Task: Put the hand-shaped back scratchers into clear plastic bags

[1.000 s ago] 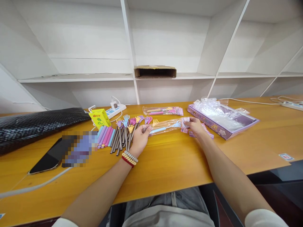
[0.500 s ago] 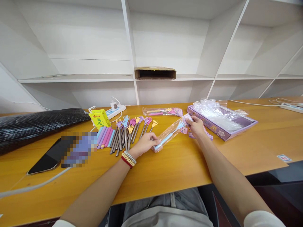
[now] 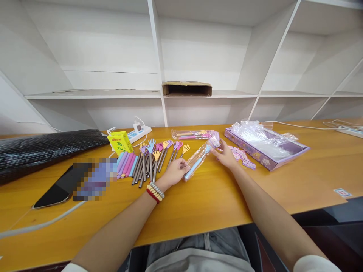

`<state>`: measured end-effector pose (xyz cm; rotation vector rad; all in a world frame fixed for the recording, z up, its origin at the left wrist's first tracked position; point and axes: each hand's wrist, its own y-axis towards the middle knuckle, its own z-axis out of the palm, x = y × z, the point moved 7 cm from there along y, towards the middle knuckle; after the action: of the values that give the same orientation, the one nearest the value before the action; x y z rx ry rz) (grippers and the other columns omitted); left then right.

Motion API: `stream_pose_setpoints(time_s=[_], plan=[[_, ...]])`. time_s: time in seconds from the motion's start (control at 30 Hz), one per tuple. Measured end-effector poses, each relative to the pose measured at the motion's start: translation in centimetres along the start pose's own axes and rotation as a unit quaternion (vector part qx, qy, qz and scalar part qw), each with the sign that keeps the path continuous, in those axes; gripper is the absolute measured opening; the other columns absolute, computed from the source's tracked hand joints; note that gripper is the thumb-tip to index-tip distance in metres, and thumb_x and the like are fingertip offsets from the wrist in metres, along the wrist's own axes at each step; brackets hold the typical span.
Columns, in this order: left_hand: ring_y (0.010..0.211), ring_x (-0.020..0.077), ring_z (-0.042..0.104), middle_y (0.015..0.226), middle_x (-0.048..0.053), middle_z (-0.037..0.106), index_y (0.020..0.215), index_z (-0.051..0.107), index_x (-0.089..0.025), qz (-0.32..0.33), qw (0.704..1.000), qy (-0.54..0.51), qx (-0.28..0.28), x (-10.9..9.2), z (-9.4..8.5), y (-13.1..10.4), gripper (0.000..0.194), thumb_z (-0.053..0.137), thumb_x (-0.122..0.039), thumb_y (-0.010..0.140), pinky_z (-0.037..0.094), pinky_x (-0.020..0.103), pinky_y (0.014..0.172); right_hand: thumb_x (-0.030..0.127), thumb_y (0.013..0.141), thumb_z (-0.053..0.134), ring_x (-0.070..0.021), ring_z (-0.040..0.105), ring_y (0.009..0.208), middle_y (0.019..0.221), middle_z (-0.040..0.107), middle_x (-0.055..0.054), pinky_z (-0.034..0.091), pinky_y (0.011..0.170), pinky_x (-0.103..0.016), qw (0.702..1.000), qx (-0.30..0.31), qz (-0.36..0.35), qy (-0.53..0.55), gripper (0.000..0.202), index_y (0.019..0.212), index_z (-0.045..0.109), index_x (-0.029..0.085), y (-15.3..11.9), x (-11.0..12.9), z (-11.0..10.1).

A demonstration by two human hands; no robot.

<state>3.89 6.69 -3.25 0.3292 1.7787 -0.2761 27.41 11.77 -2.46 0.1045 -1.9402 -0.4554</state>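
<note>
A clear plastic bag with a purple top card slants in front of me, and a light blue back scratcher lies inside it. My left hand pinches the bag's lower end between thumb and fingers. By its top end is my right hand, thumb and fingers apart around the card's edge. Left of the bag lie several metal-stemmed back scratchers with coloured hand-shaped heads. Coloured handles are lined up beside them. Several small pink-purple cards lie right of my right hand.
Behind the bag lie packed back scratchers. A purple box with clear bags stands at right. At left are a yellow carton, a phone, a power strip and a black wrapped roll. White shelves hold a cardboard box.
The bag's top end has shifted left and lower. My right hand has moved left and its fingers have parted from the card, uncovering more small cards. My left hand keeps its pinch.
</note>
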Motion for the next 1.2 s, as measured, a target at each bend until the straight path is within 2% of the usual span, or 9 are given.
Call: stream_pose_setpoints(time_s=[0.1, 0.23, 0.33, 0.4, 0.5, 0.63, 0.9, 1.1, 1.2], plan=[[0.047, 0.0148, 0.057, 0.057, 0.001, 0.06, 0.076, 0.042, -0.02, -0.027, 0.999, 0.014, -0.013, 0.6, -0.1, 0.0, 0.021, 0.055, -0.036, 0.078, 0.044, 0.025, 0.043, 0.051, 0.069, 0.062, -0.0296, 0.039, 0.125, 0.137, 0.04, -0.014, 0.039, 0.096, -0.045, 0.997, -0.008, -0.033, -0.07, 0.079, 0.136, 0.033, 0.02, -0.1, 0.0, 0.0], [0.039, 0.0134, 0.054, 0.057, 0.0, 0.061, 0.085, 0.045, -0.02, -0.036, 0.995, 0.081, -0.043, 0.7, -0.5, -0.1, 0.02, 0.054, -0.036, 0.078, 0.039, 0.022, 0.038, 0.044, 0.071, 0.062, -0.0285, 0.046, 0.118, 0.127, 0.051, -0.012, 0.037, 0.097, -0.047, 0.986, 0.049, -0.062, -0.144, 0.063, 0.127, 0.046, 0.02, -0.4, 0.4, 0.8], [0.033, 0.0122, 0.049, 0.055, -0.002, 0.06, 0.098, 0.047, -0.02, 0.005, 0.987, 0.145, -0.066, -0.4, -0.6, -0.5, 0.026, 0.053, -0.036, 0.079, 0.035, 0.023, 0.039, 0.039, 0.07, 0.063, -0.0277, 0.051, 0.112, 0.119, 0.057, -0.01, 0.039, 0.094, -0.046, 0.974, 0.096, -0.115, -0.172, 0.053, 0.119, 0.055, 0.019, -1.1, 1.8, 1.7], [0.041, 0.0145, 0.053, 0.055, -0.001, 0.06, 0.102, 0.05, -0.02, 0.052, 0.975, 0.203, -0.074, -1.5, -0.4, -0.9, 0.027, 0.051, -0.035, 0.079, 0.038, 0.025, 0.046, 0.036, 0.07, 0.064, -0.0263, 0.054, 0.107, 0.114, 0.06, -0.01, 0.04, 0.093, -0.044, 0.966, 0.128, -0.149, -0.17, 0.047, 0.114, 0.058, 0.02, -1.6, 2.9, 2.4], [0.061, 0.0183, 0.06, 0.063, 0.001, 0.062, 0.106, 0.053, -0.02, 0.101, 0.953, 0.28, -0.056, -2.6, 0.4, -1.5, 0.028, 0.048, -0.032, 0.081, 0.041, 0.027, 0.06, 0.032, 0.069, 0.064, -0.0247, 0.056, 0.102, 0.109, 0.062, -0.008, 0.041, 0.092, -0.042, 0.954, 0.176, -0.187, -0.157, 0.039, 0.106, 0.063, 0.021, -2.4, 4.3, 3.4], [0.07, 0.0201, 0.061, 0.074, 0.005, 0.065, 0.116, 0.05, -0.019, 0.115, 0.933, 0.342, 0.001, -2.6, 1.5, -1.8, 0.035, 0.042, -0.033, 0.085, 0.041, 0.028, 0.065, 0.031, 0.07, 0.063, -0.0242, 0.056, 0.1, 0.106, 0.062, -0.008, 0.041, 0.092, -0.041, 0.949, 0.198, -0.195, -0.147, 0.032, 0.1, 0.066, 0.021, -2.6, 4.7, 3.9], [0.077, 0.024, 0.061, 0.08, 0.007, 0.064, 0.12, 0.044, -0.019, 0.142, 0.873, 0.466, 0.031, -2.9, 2.4, -2.4, 0.038, 0.034, -0.037, 0.088, 0.041, 0.032, 0.068, 0.032, 0.072, 0.064, -0.0246, 0.05, 0.112, 0.117, 0.057, -0.008, 0.036, 0.098, -0.041, 0.941, 0.217, -0.218, -0.142, 0.035, 0.106, 0.065, 0.022, -3.2, 5.0, 4.4], [0.088, 0.0225, 0.058, 0.1, 0.011, 0.058, 0.114, 0.048, -0.017, 0.158, 0.847, 0.508, 0.011, -3.3, 2.5, -2.6, 0.035, 0.034, -0.036, 0.089, 0.041, 0.033, 0.078, 0.049, 0.067, 0.067, -0.0271, 0.046, 0.117, 0.124, 0.052, -0.011, 0.034, 0.1, -0.044, 0.934, 0.257, -0.206, -0.141, 0.048, 0.106, 0.064, 0.022, -3.7, 4.6, 5.6], [0.087, 0.0219, 0.057, 0.102, 0.011, 0.056, 0.11, 0.049, -0.018, 0.162, 0.839, 0.519, 0.011, -3.2, 2.6, -2.6, 0.032, 0.033, -0.036, 0.089, 0.042, 0.034, 0.078, 0.054, 0.065, 0.066, -0.0281, 0.042, 0.122, 0.129, 0.048, -0.013, 0.032, 0.102, -0.044, 0.931, 0.264, -0.203, -0.15, 0.057, 0.111, 0.061, 0.02, -3.8, 4.2, 6.0]])
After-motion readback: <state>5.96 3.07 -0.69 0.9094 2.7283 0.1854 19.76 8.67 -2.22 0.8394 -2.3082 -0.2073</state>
